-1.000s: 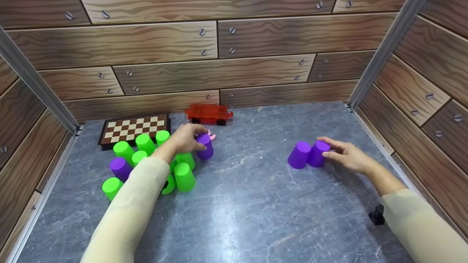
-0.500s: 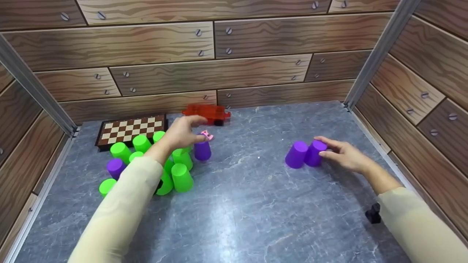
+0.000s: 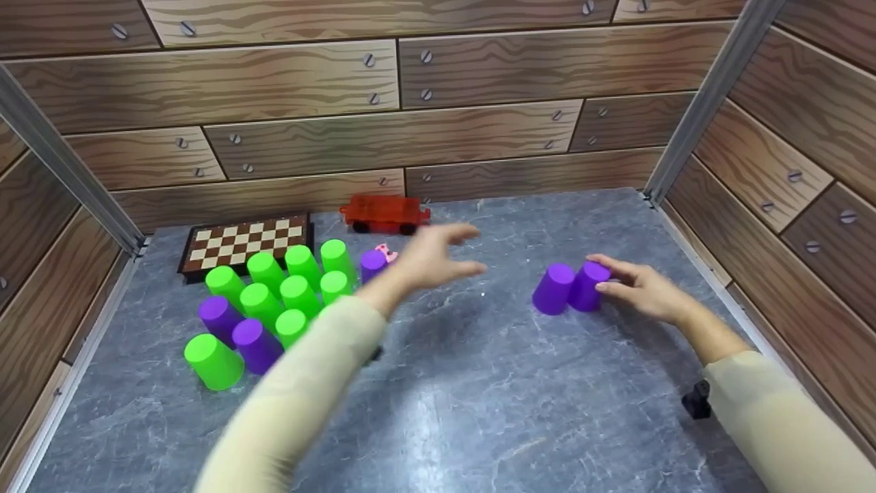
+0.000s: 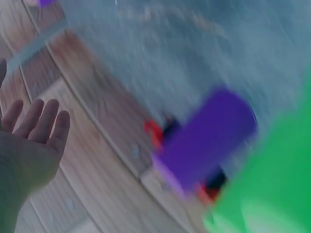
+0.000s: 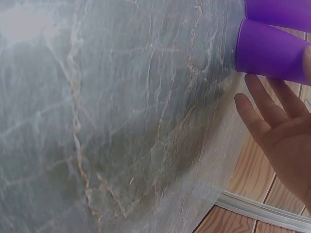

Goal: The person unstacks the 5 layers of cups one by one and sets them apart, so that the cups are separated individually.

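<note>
My left hand (image 3: 432, 257), blurred, hovers over the middle of the table with nothing in it, thumb and fingers spread apart. Just left of it an upside-down purple cup (image 3: 372, 264) stands partly hidden by the wrist; the left wrist view also has this purple cup (image 4: 209, 141). On the right, thumb and fingers of my right hand (image 3: 647, 291) hold the upper part of a purple cup (image 3: 587, 287). A second purple cup (image 3: 553, 291) stands close against its left side. In the right wrist view the held cup (image 5: 272, 51) sits above the fingers.
Several green cups (image 3: 260, 305) and two purple cups (image 3: 257, 346) stand in a cluster at the left, partly behind the left sleeve. Farther back are a checkered board (image 3: 250, 243), a red toy wagon (image 3: 384, 212) and a small pink piece (image 3: 384, 250). Wood-patterned walls enclose the table.
My left hand lets go of the purple cup beside the green cluster, lifts off and moves right. The right hand stays at its cup.
</note>
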Motion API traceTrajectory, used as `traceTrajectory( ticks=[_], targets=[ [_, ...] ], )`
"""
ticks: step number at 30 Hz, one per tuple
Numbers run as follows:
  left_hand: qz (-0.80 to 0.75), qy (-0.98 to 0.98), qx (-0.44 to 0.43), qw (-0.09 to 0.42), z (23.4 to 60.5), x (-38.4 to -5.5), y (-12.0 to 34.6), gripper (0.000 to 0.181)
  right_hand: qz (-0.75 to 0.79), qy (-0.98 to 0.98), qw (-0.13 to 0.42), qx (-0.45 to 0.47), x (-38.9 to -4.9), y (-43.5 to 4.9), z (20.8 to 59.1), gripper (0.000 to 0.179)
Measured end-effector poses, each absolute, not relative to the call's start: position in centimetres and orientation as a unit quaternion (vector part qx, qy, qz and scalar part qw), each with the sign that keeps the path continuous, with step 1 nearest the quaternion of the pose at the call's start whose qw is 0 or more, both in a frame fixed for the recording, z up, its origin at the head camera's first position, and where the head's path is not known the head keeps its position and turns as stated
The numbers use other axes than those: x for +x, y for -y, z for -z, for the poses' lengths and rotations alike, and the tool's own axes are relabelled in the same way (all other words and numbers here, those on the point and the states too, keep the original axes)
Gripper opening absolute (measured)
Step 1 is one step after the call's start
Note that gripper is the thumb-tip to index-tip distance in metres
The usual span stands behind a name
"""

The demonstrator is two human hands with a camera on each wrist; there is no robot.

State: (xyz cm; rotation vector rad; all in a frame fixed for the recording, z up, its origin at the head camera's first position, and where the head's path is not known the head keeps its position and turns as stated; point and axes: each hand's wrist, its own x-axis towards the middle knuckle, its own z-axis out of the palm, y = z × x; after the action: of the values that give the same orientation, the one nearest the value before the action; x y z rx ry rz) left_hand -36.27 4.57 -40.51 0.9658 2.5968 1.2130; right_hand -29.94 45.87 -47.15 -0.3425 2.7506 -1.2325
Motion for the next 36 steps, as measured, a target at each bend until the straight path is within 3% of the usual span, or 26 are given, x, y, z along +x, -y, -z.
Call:
traceTrajectory(
  ticks=[7,13,23,36],
  targets=[
    [-0.451,-0.835,0.309,0.066,44.6,-35.2,-11.7,0.068,0.415,-0.901,0.047,-0.116,-30.2,-45.5,47.3,0.061],
    [-0.500,-0.816,0.283,0.066,47.1,-34.7,-15.0,0.071,0.423,-0.896,0.051,-0.127,-30.6,-44.5,47.4,0.059],
    [-0.555,-0.793,0.241,0.073,49.0,-34.7,-16.8,0.072,0.430,-0.892,0.056,-0.131,-31.0,-43.8,46.8,0.059],
    [-0.574,-0.769,0.268,0.083,48.7,-33.7,-15.6,0.054,0.418,-0.900,0.051,-0.109,-29.6,-46.0,47.3,0.060]
  ],
)
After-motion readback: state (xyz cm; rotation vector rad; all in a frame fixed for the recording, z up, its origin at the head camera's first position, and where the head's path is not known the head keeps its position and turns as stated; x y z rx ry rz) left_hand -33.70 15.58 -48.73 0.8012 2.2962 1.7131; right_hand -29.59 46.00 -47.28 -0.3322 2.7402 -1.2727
